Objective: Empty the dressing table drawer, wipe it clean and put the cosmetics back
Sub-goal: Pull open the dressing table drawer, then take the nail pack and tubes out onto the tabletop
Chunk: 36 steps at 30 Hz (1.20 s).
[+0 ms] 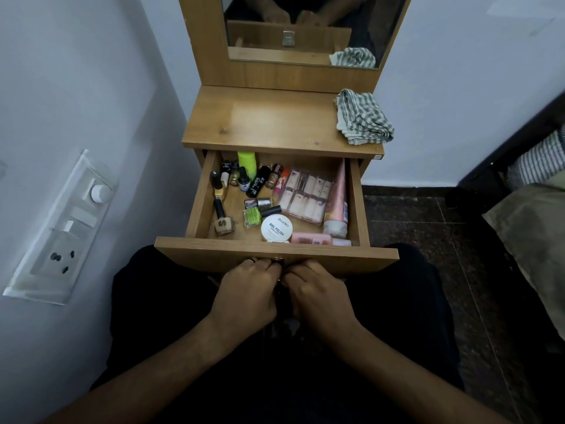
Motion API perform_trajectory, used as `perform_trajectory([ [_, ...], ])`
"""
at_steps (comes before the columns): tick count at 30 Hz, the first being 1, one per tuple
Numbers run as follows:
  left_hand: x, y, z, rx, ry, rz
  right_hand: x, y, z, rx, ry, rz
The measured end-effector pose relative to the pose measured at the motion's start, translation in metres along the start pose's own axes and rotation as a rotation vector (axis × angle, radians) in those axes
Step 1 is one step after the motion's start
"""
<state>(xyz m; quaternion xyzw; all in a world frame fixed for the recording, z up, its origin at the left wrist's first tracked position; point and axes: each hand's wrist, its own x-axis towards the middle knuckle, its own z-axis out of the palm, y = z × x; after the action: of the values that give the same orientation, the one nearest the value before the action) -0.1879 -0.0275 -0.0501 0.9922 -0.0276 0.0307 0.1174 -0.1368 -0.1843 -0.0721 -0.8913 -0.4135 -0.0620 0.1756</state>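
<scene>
The wooden drawer (pixel 201 197) of the dressing table stands pulled out, full of cosmetics. Inside lie a white round nail polish remover tub (pixel 276 229), a green nail polish bottle (pixel 252 217), a lime green tube (pixel 247 162), a clear pack of press-on nails (pixel 305 195), a pink tube (pixel 337 203) and several small dark bottles (pixel 241 179). My left hand (pixel 247 292) and my right hand (pixel 318 296) meet at the handle (pixel 277 259) on the drawer front, fingers curled around it. A striped grey cloth (pixel 362 117) lies crumpled on the tabletop's right side.
The tabletop (pixel 263 117) is bare wood left of the cloth, with a mirror (pixel 305 29) above. A wall switchboard (pixel 61 228) is on the left. A bed edge (pixel 532 191) stands at the right over dark tiled floor (pixel 428 228).
</scene>
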Motion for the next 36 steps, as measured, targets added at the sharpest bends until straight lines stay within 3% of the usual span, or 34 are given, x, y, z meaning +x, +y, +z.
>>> perform_trajectory([
  [4, 0.003, -0.006, -0.003, -0.046, 0.060, 0.043, 0.002, 0.000, -0.004, -0.003, -0.045, 0.013],
  [9, 0.003, -0.011, -0.022, -0.178, 0.023, 0.083, 0.013, -0.004, -0.027, 0.019, -0.101, 0.027],
  [11, 0.006, -0.011, -0.035, -0.284, 0.112, 0.092, 0.022, -0.003, -0.043, 0.076, -0.090, 0.048],
  [15, 0.036, -0.009, -0.065, -0.589, 0.378, 0.056, 0.050, 0.006, -0.074, 0.224, 0.133, 0.136],
  [18, 0.085, -0.015, -0.067, -0.645, 0.333, -0.106, 0.087, 0.030, -0.072, 0.221, 0.192, 0.245],
  [25, 0.166, -0.034, -0.028, -0.352, -0.070, -0.406, 0.136, 0.073, -0.041, -0.008, -0.020, 0.358],
  [36, 0.169, -0.029, -0.020, 0.058, -0.047, -0.383, 0.134, 0.077, -0.027, -0.174, -0.101, 0.428],
])
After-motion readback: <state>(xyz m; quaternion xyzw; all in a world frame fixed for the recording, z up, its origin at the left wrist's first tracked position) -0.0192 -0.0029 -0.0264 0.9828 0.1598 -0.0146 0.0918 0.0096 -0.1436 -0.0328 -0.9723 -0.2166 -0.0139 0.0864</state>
